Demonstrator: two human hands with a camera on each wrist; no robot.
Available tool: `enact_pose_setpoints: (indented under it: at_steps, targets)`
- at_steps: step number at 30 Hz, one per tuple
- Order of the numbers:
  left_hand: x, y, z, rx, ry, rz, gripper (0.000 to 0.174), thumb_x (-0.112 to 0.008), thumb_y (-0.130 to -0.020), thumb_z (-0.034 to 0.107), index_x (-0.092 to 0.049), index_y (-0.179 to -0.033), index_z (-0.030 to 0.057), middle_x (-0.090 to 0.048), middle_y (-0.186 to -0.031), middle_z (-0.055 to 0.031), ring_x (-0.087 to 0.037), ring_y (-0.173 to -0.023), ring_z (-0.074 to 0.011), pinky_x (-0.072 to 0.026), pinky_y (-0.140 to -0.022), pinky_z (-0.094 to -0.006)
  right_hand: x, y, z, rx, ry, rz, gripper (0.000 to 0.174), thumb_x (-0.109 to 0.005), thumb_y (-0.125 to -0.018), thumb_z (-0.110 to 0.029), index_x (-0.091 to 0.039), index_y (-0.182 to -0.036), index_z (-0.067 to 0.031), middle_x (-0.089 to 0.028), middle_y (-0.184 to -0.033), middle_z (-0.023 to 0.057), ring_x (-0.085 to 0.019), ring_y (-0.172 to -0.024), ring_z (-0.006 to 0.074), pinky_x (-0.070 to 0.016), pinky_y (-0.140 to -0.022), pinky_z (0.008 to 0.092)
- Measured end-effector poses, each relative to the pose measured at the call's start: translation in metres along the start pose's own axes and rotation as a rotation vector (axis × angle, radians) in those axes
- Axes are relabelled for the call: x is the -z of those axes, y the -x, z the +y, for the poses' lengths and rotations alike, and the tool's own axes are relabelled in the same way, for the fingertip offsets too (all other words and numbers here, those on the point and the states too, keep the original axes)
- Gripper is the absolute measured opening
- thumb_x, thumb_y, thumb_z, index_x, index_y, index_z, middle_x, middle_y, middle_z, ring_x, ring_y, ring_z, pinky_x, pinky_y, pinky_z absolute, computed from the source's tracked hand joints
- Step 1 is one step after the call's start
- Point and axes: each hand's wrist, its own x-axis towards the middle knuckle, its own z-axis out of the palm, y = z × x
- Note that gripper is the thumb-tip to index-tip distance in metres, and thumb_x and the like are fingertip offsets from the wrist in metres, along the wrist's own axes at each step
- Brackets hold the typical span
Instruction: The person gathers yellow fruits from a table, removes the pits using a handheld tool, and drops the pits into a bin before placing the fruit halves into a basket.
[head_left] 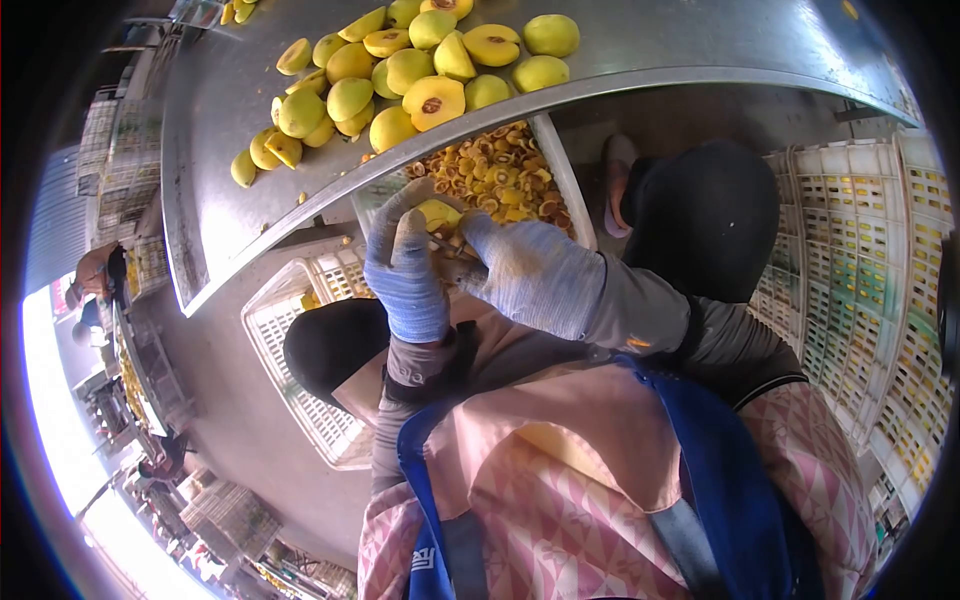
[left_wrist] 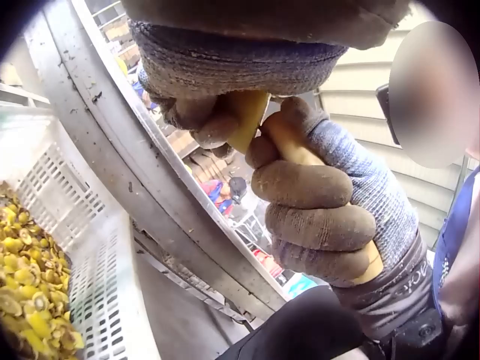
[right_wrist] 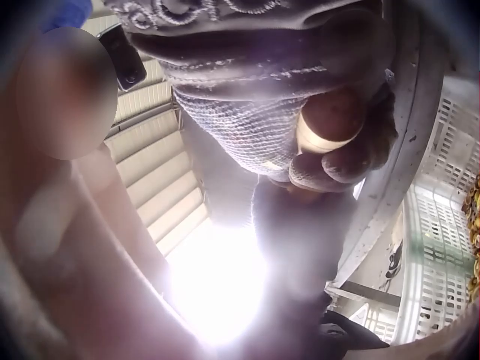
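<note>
Grips a pale wooden handle (left_wrist: 291, 142) in right hand (head_left: 545, 275) with fingers curled tightly round it, plain in the left wrist view but hidden by the gloves in the head view. Pinches a smooth yellow fruit piece (head_left: 440, 213) in bent fingers of left hand (head_left: 408, 280), partly covered, at 12 o'clock near a bin of slices (head_left: 505, 180). Has halved fruit (head_left: 436, 102) on the table (head_left: 640, 40) at 11 o'clock, with stacked crates (head_left: 850, 240) at 2.
</note>
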Motion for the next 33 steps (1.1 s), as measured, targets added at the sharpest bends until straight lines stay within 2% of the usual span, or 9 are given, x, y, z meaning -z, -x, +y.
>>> enact_pose_setpoints:
  at_steps: [11, 16, 20, 23, 25, 28, 29, 31, 33]
  targets:
    - [0.001, -0.003, -0.002, 0.05, -0.101, -0.088, 0.052, -0.052, -0.1, 0.043, -0.063, -0.119, -0.0034, -0.065, -0.113, -0.0114, -0.062, -0.1, -0.0189, -0.0498, -0.089, -0.0306, -0.004, 0.004, 0.006, 0.008, 0.068, 0.013, 0.039, -0.061, -0.094, -0.032, -0.053, -0.111, 0.0013, -0.065, -0.066, 0.0156, -0.067, -0.062, 0.0341, -0.0536, -0.055, 0.043]
    - [-0.002, 0.001, -0.001, -0.046, -0.127, -0.054, 0.051, -0.055, -0.099, 0.042, -0.062, -0.12, -0.0038, -0.066, -0.113, -0.0122, -0.063, -0.1, -0.0193, -0.0508, -0.09, -0.0317, -0.005, 0.004, 0.002, -0.021, -0.132, -0.008, 0.035, -0.061, -0.095, -0.03, -0.054, -0.11, 0.0016, -0.066, -0.072, 0.0212, -0.067, -0.064, 0.0352, -0.0524, -0.055, 0.0446]
    - [0.005, -0.001, 0.001, 0.02, -0.079, -0.107, 0.05, -0.057, -0.098, 0.04, -0.062, -0.12, -0.0042, -0.066, -0.111, -0.0135, -0.064, -0.099, -0.0205, -0.0522, -0.089, -0.033, -0.002, -0.001, 0.007, -0.055, -0.294, -0.053, 0.038, -0.062, -0.096, -0.031, -0.056, -0.116, 0.0008, -0.068, -0.079, 0.0175, -0.068, -0.068, 0.0352, -0.0546, -0.063, 0.0399]
    - [0.005, 0.0, 0.004, -0.017, 0.062, -0.154, 0.041, -0.061, -0.095, 0.03, -0.063, -0.12, -0.0029, -0.069, -0.106, -0.0134, -0.064, -0.094, -0.019, -0.0523, -0.084, -0.0305, 0.011, -0.008, 0.002, -0.307, -0.583, -0.308, 0.036, -0.061, -0.097, -0.033, -0.058, -0.115, -0.0021, -0.066, -0.074, 0.0111, -0.066, -0.063, 0.0283, -0.0541, -0.061, 0.0383]
    - [0.004, -0.002, 0.001, -0.012, 0.039, -0.144, 0.04, -0.06, -0.096, 0.028, -0.062, -0.12, -0.003, -0.069, -0.105, -0.0137, -0.064, -0.095, -0.0192, -0.0523, -0.084, -0.0308, 0.026, -0.014, -0.005, -0.718, -0.964, -0.594, 0.033, -0.059, -0.098, -0.036, -0.06, -0.112, -0.0057, -0.063, -0.071, 0.0054, -0.064, -0.062, 0.0218, -0.0539, -0.061, 0.0368]
    - [0.003, -0.002, -0.004, -0.028, 0.06, -0.126, 0.036, -0.059, -0.096, 0.024, -0.062, -0.12, -0.0029, -0.068, -0.104, -0.013, -0.064, -0.095, -0.0187, -0.052, -0.085, -0.0306, 0.032, -0.02, -0.007, -0.774, -0.855, -0.606, 0.03, -0.06, -0.097, -0.034, -0.062, -0.11, -0.0077, -0.066, -0.074, 0.0105, -0.067, -0.063, 0.027, -0.0547, -0.061, 0.0384]
    - [0.002, -0.003, -0.005, -0.049, 0.105, -0.121, 0.034, -0.058, -0.096, 0.021, -0.062, -0.119, -0.0029, -0.068, -0.104, -0.0121, -0.063, -0.095, -0.0181, -0.0517, -0.084, -0.0301, 0.025, -0.017, -0.001, -0.769, -0.851, -0.602, 0.03, -0.06, -0.097, -0.034, -0.062, -0.11, -0.0077, -0.066, -0.074, 0.0105, -0.067, -0.063, 0.027, -0.0547, -0.061, 0.0384]
    - [0.004, -0.003, -0.006, -0.074, -0.04, -0.058, 0.031, -0.056, -0.096, 0.017, -0.063, -0.119, -0.0027, -0.067, -0.104, -0.0109, -0.062, -0.093, -0.0162, -0.0509, -0.082, -0.0284, -0.002, -0.005, 0.014, 0.027, 0.122, 0.059, 0.027, -0.06, -0.096, -0.031, -0.06, -0.104, -0.0044, -0.066, -0.07, 0.0138, -0.066, -0.06, 0.0295, -0.0535, -0.056, 0.0392]
    - [0.002, -0.001, -0.006, -0.031, -0.072, 0.052, 0.041, -0.056, -0.1, 0.031, -0.06, -0.123, -0.0037, -0.067, -0.108, -0.0113, -0.063, -0.094, -0.0148, -0.0506, -0.084, -0.0268, -0.002, -0.004, 0.003, 0.043, 0.106, 0.1, 0.028, -0.059, -0.096, -0.031, -0.061, -0.106, -0.0047, -0.068, -0.076, 0.0163, -0.068, -0.068, 0.0344, -0.0541, -0.061, 0.0432]
